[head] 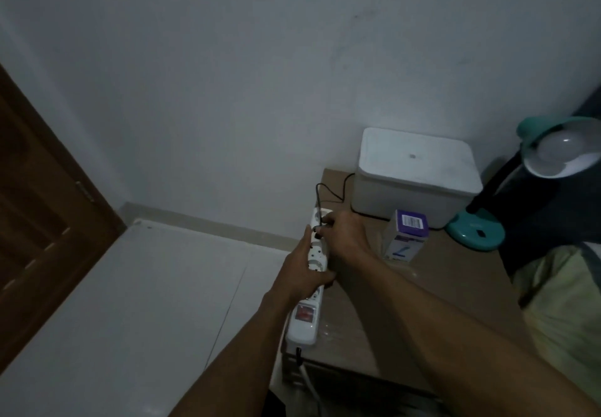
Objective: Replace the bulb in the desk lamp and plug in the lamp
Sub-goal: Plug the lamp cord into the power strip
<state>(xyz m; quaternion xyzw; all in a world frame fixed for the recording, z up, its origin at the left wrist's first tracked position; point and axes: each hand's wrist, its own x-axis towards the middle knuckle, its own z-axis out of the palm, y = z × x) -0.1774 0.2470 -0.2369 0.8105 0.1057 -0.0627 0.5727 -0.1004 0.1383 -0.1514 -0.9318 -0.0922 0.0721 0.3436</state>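
Note:
A white power strip [304, 320] with a red switch lies along the left edge of the brown bedside table [432, 303]. My left hand [304, 270] grips the strip around its middle. My right hand [346, 233] pinches the black plug [320, 226] at a socket near the strip's far end; whether it sits fully in is hidden by my fingers. The plug's black cord [328, 190] loops back behind the box. The teal desk lamp [476, 229] stands at the table's right, its shade tilted with a white bulb [559, 150] in it.
A white lidded box [414, 173] stands against the wall at the back of the table. A small purple-and-white bulb carton [406, 238] stands in front of it. A brown door [42, 205] is at the left, white floor tiles [130, 303] below, bedding [566, 312] at the right.

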